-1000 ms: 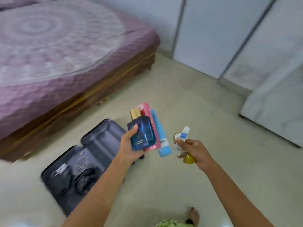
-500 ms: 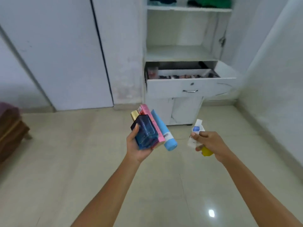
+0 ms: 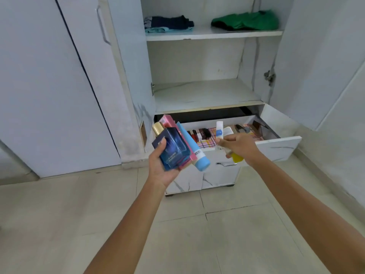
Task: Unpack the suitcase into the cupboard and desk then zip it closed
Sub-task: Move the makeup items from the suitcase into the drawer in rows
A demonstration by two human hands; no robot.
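Before the open drawer, the left hand clasps a blue bottle, pink box and blue tube; the right hand pinches a white tube and something yellow.

A home bedroom: open cupboard shelving folded clothes.
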